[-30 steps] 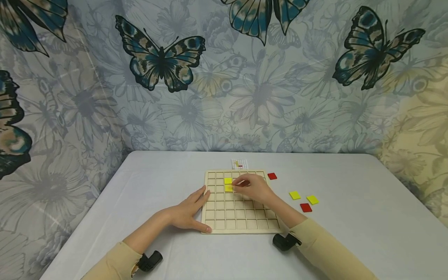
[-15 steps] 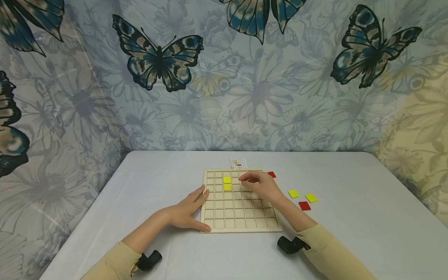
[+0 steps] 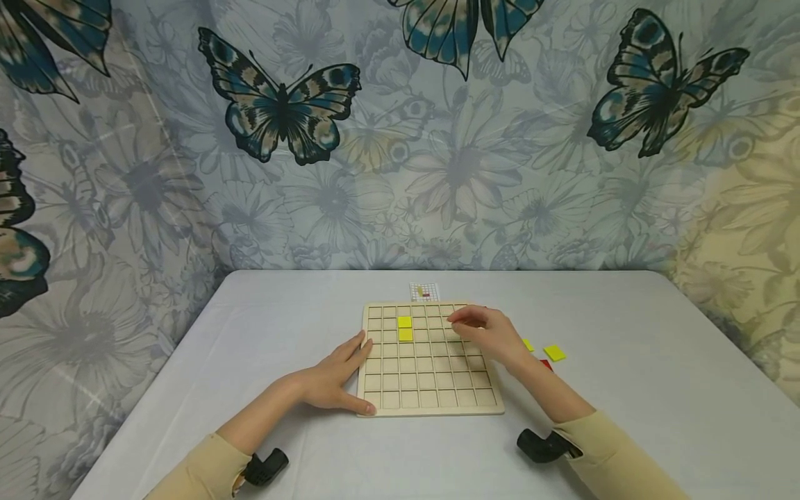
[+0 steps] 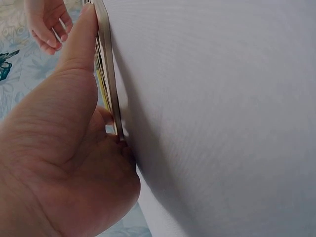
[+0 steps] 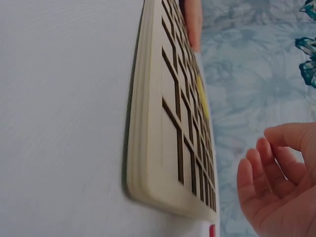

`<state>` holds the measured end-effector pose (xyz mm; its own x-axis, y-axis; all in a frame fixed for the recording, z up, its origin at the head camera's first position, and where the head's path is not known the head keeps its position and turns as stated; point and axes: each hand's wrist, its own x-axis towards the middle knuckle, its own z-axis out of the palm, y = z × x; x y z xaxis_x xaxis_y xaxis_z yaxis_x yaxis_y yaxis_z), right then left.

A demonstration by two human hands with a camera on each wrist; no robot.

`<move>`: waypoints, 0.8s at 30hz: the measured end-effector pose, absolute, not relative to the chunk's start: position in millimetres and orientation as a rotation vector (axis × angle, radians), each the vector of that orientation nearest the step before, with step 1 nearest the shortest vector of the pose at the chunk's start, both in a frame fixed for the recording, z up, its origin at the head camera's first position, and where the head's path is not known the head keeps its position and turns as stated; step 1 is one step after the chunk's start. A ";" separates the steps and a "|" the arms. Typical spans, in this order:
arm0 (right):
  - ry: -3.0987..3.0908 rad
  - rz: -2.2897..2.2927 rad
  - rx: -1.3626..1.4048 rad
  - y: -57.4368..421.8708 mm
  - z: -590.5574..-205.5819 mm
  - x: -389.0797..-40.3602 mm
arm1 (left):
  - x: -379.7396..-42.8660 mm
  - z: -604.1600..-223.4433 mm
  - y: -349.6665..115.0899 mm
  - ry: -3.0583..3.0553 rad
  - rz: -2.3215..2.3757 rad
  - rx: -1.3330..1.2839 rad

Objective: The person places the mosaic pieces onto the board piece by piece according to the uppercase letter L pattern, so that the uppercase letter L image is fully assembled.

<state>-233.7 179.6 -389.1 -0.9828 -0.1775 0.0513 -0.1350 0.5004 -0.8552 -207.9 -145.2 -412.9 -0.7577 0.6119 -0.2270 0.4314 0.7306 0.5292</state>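
A wooden grid board (image 3: 425, 382) lies on the white table. Two yellow square tiles, an upper tile (image 3: 405, 322) and a lower tile (image 3: 405, 335), sit in neighbouring cells, one above the other. My left hand (image 3: 334, 378) rests against the board's left edge, fingers spread, thumb on the near corner. In the left wrist view that thumb (image 4: 81, 42) lies straight along the rim. Over the board's right side hovers my right hand (image 3: 494, 337), its fingers loosely bent. The right wrist view shows these fingers (image 5: 266, 168) with nothing between them.
Right of the board lie loose tiles: a yellow tile (image 3: 554, 353), a second yellow tile (image 3: 528, 344) and a red tile (image 3: 546, 364), the last two partly behind my right arm. A small printed grid card (image 3: 424, 292) is just beyond the board's far edge.
My right hand has moved away from the lower yellow tile, rightward across the board, and now hides most of the far red tile. My left hand has stayed in place.
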 end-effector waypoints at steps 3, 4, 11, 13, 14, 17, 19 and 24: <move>2.690 -1.516 -0.233 188.5 -388.0 -231.4 | -207.7 -412.6 -145.1 2.546 0.636 0.801; 2.694 -1.513 -0.235 191.8 -387.7 -230.7 | -207.7 -412.2 -144.9 2.545 0.638 0.802; 2.738 -1.481 -0.192 213.5 -388.5 -226.4 | -207.1 -411.2 -144.7 2.545 0.646 0.806; 2.747 -1.469 -0.181 219.1 -388.7 -225.3 | -207.2 -411.5 -144.7 2.547 0.638 0.809; 2.761 -1.451 -0.186 221.9 -388.9 -224.8 | -207.3 -411.6 -144.8 2.545 0.642 0.810; 2.797 -1.393 -0.194 230.9 -389.9 -223.8 | -207.4 -411.1 -144.3 2.541 0.650 0.819; 2.821 -1.345 -0.196 236.8 -390.8 -223.2 | -207.6 -411.4 -144.3 2.541 0.650 0.822; 2.857 -1.275 -0.187 249.6 -393.8 -223.1 | -207.5 -412.1 -145.2 2.548 0.643 0.814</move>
<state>-223.1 249.6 -393.8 -0.9929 -0.1119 0.0413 -0.1055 0.6619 -0.7421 -207.5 -145.2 -412.1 -0.7563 0.6163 -0.2193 0.4384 0.7264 0.5294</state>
